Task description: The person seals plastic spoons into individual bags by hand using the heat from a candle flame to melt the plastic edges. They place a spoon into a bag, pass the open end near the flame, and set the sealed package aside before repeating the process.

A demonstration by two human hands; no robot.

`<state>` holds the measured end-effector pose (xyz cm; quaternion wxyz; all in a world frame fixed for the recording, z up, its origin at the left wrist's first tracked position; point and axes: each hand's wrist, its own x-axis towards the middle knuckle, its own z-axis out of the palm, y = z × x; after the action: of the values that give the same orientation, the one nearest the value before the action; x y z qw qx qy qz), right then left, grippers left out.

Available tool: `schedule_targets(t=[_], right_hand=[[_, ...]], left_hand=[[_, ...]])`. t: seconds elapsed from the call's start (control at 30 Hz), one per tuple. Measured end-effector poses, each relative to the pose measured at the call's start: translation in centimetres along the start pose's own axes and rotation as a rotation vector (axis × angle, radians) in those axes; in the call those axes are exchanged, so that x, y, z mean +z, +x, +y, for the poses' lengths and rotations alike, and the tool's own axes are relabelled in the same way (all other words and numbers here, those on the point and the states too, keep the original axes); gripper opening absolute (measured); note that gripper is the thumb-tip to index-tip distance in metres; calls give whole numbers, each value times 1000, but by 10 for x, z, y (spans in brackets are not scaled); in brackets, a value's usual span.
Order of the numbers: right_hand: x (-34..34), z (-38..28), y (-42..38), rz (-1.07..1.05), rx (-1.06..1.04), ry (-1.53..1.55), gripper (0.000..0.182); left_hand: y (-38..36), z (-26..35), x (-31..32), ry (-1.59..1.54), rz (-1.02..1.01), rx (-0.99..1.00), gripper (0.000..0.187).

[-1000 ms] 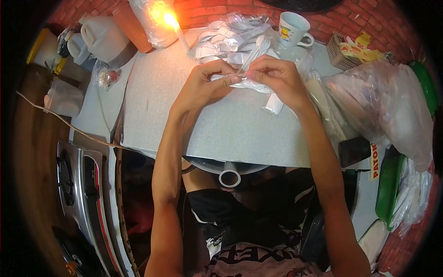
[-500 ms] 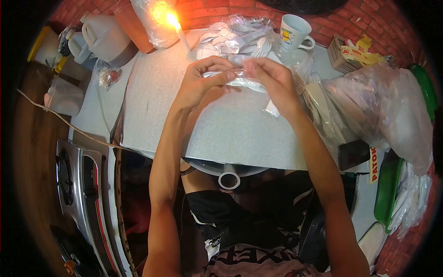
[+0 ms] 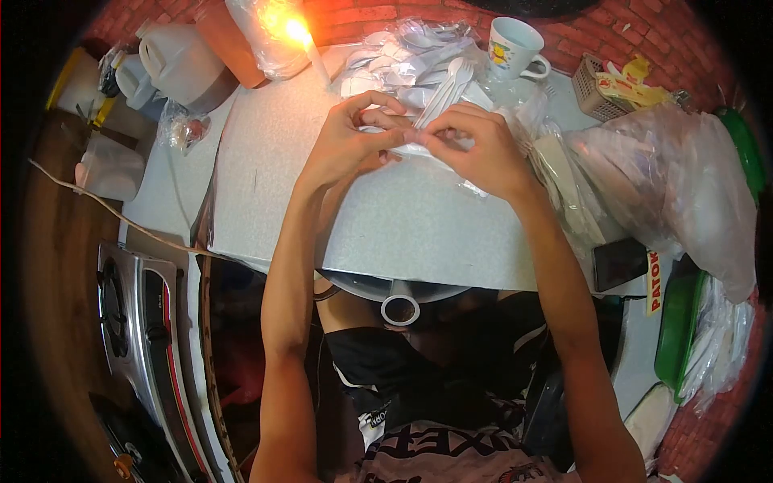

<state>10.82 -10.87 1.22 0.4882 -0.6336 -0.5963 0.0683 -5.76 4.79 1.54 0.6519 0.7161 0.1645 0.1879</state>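
Note:
My left hand [image 3: 354, 138] is closed, thumb and fingers pinching at a white plastic cutlery piece in clear wrap [image 3: 417, 150] held just above the table. My right hand [image 3: 477, 145] meets it there, its thumb and forefinger pinched together at the left fingertips. My fingers hide most of the held piece. Right behind them, white plastic forks [image 3: 453, 84] stick up with tines pointing away from me. Farther back lies a heap of wrapped white plastic cutlery [image 3: 394, 60]. Left of the heap, a lit white candle [image 3: 319, 66] stands upright.
A mug [image 3: 515, 52] and a small basket of packets [image 3: 596, 92] stand at the back right. Large clear plastic bags [image 3: 644, 173] and a dark phone-like slab [image 3: 620, 266] lie right. Jugs [image 3: 181, 68] stand left, above a gas stove [image 3: 145, 314].
My right hand has turned and drawn its fingers in against the left fingertips. The white forks behind my hands show more fully now, and less of the shiny wrap is visible.

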Motion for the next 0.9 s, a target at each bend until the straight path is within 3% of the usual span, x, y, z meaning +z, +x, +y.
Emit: schedule_targets(t=[0.07,0.3,0.47,0.73,0.9], right_hand=[[2,5,-1,-48,-140,-25,11],[0,0,-3,-100,-11,-110,14],[16,4,-5,109,3,-1,14],[24,5,-5,187,121,22,17],[22,2,-4,177,180,57,20]], left_hand=[[-1,0,0,-17,-26,-7,34],[-2,-2,-2,5,-139,-43,37],[-4,-2,-3,14,-122,-18,34],[-7,6,-4,54,-91,-21,29],[-4,0,-6,82,-83,167,34]])
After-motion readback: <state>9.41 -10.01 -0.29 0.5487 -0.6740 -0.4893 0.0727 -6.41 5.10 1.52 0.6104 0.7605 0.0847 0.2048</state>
